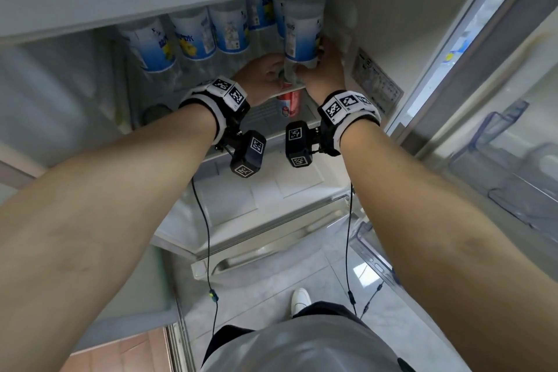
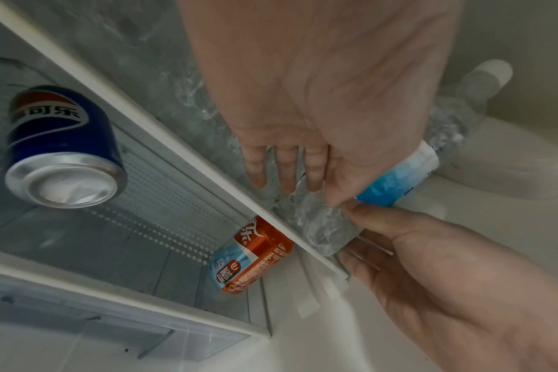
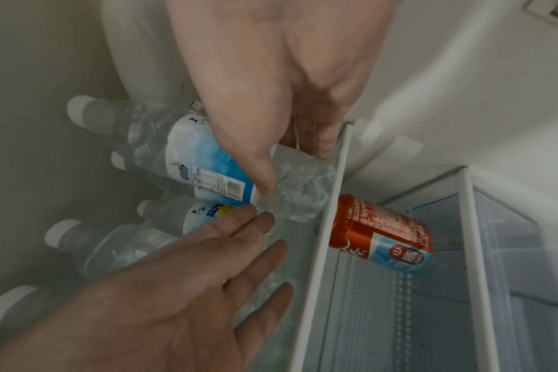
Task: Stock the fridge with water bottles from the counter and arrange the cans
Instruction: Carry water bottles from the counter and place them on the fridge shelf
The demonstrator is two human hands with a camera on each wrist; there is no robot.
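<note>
A clear water bottle (image 1: 303, 36) with a blue and white label stands at the right end of the fridge shelf (image 2: 175, 141), its base by the shelf's front rim. My right hand (image 3: 290, 163) grips the bottle's (image 3: 207, 163) lower part, thumb in front and fingers behind. Straight fingers of my left hand (image 2: 290, 186) touch the same bottle (image 2: 322, 226) from the left. Several more water bottles (image 1: 193, 36) line the shelf to the left. One shelf down, a red cola can (image 3: 383, 231) stands at the right and a blue cola can (image 2: 61, 146) further left.
The fridge's right wall (image 1: 377, 78) with a sticker is close beside my right hand. The open door with clear bins (image 1: 498, 160) is at the right. A white drawer (image 1: 256, 220) juts out below the shelves. My foot is on the tiled floor.
</note>
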